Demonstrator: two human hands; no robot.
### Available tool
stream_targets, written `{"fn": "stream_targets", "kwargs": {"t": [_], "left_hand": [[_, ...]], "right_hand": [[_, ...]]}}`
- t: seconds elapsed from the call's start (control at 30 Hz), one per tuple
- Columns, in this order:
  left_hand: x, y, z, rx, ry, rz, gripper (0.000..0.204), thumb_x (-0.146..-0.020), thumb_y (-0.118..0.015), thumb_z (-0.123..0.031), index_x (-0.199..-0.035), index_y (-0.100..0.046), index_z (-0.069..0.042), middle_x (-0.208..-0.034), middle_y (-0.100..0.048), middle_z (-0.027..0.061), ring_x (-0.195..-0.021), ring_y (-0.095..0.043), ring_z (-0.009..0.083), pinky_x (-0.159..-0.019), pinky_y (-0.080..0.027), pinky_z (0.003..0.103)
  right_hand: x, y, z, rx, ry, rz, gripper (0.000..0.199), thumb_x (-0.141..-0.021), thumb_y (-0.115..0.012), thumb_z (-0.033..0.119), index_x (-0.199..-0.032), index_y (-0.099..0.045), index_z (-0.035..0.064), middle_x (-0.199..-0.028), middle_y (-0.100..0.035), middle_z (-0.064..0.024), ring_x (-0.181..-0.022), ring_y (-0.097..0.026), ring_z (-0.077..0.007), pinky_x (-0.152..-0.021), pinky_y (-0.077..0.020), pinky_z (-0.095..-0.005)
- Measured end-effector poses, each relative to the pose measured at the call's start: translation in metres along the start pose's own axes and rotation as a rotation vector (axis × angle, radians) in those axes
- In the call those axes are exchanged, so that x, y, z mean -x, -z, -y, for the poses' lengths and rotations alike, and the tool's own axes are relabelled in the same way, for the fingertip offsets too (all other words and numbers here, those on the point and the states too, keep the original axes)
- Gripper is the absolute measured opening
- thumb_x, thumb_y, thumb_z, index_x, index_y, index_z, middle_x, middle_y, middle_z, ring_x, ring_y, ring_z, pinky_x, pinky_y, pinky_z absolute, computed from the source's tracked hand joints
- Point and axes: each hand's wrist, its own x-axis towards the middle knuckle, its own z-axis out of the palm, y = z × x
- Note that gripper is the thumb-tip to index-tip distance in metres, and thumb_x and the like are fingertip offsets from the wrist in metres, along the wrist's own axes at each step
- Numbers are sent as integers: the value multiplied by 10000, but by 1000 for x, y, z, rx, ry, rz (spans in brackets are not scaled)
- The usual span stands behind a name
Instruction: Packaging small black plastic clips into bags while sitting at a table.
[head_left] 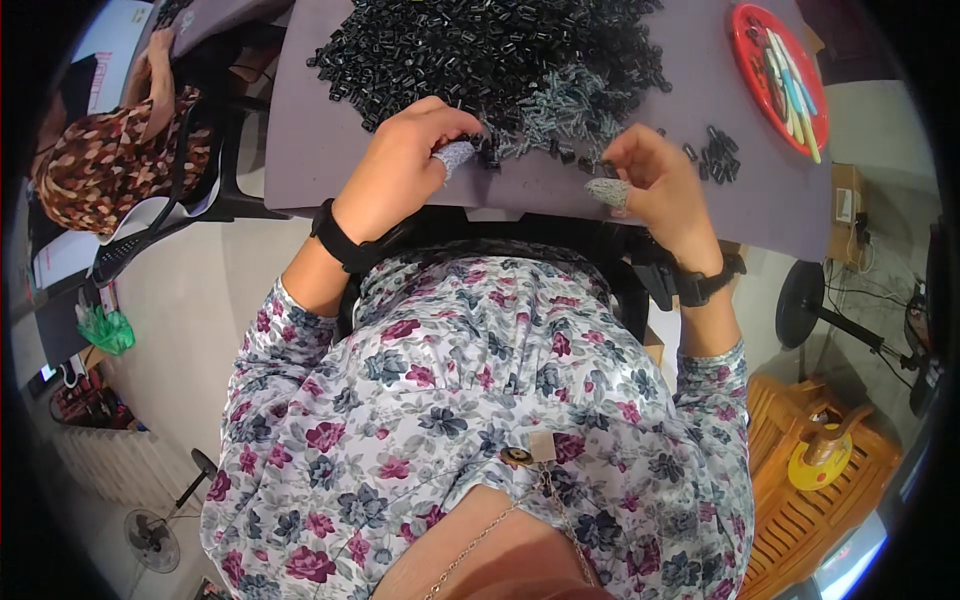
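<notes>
My left hand (405,165) rests at the near edge of a grey table (310,150), its fingers closed at a small black part beside the big heap of small black plastic pieces (480,50). A grey fabric cot covers its thumb. My right hand (650,180) is raised just right of it, fingertips pinched on a small black piece, also with a grey thumb cot. Between the hands lies a cluster of grey metal screws (560,105). A small group of black pieces (718,155) sits to the right of my right hand. Both wrists wear black bands.
A red round tray (750,70) holding pens lies at the table's far right. Another person in a patterned top (110,165) sits at the left by a black chair. A wooden slatted bench (810,470) stands at lower right, and a fan (150,540) stands at lower left.
</notes>
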Motion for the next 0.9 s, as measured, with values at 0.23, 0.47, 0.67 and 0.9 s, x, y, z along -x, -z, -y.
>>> {"fn": "stream_targets", "kwargs": {"t": [0.23,0.47,0.67,0.9], "left_hand": [[2,3,4,-20,9,-29,539,-709,-485,217,-1142,-710,-10,-946,-605,106,-865,-609,242,-783,-507,322],[0,4,4,10,62,-35,456,-753,-509,202,-1110,-681,-24,-912,-605,60,-841,-619,171,-756,-508,299],[1,4,0,206,231,46,249,-912,-570,107,-1094,-663,-36,-893,-642,-11,-808,-610,75,-710,-498,231],[4,5,12,657,313,134,151,-992,-590,29,-1112,-677,-1,-1015,-712,25,-897,-670,85,-773,-553,225]], "right_hand": [[4,36,0,296,48,-248,296,-846,-691,-65,-1129,-680,22,-828,-568,33,-738,-561,-51,-617,-439,-216],[8,64,1,558,200,-533,286,-839,-664,-84,-1105,-712,12,-928,-607,-28,-734,-570,-102,-638,-471,-253],[2,0,15,591,227,-122,141,-839,-700,4,-980,-684,0,-885,-630,-123,-782,-659,-270,-697,-511,-347],[-16,-12,-1,773,273,-80,228,-831,-669,-15,-1054,-667,28,-967,-641,-147,-860,-663,-350,-760,-529,-420]]}}
